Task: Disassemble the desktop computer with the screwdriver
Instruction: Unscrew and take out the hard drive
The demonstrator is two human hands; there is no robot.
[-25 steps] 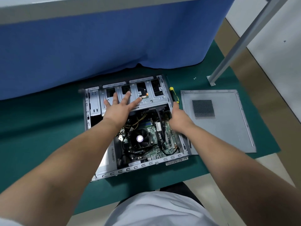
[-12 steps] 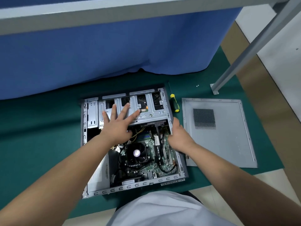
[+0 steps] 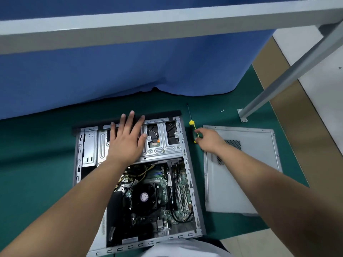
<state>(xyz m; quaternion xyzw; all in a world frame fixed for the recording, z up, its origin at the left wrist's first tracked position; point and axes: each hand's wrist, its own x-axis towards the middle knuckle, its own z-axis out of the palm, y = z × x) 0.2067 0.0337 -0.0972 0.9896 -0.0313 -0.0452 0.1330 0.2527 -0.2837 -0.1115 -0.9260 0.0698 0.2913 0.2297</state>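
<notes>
The open desktop computer case (image 3: 189, 182) lies on its side on the green mat, with the motherboard and the black CPU fan (image 3: 143, 197) exposed. My left hand (image 3: 126, 141) presses flat, fingers spread, on the metal drive cage (image 3: 163, 147) at the far end of the case. Just right of the case lies the yellow-handled screwdriver (image 3: 191, 123), its thin shaft pointing away from me. My right hand (image 3: 210, 140) is at the handle, with finger and thumb pinching its lower part and hiding some of it.
The removed grey side panel (image 3: 250, 173) lies flat to the right of the case, under my right forearm. Two small screws (image 3: 222, 110) lie on the green mat (image 3: 37, 145) near a slanted metal post (image 3: 278, 86). A blue cloth (image 3: 130, 71) hangs behind the case.
My right hand left the case's right edge and moved up and right to the screwdriver handle. My left hand slid farther up the drive cage. The camera moved closer.
</notes>
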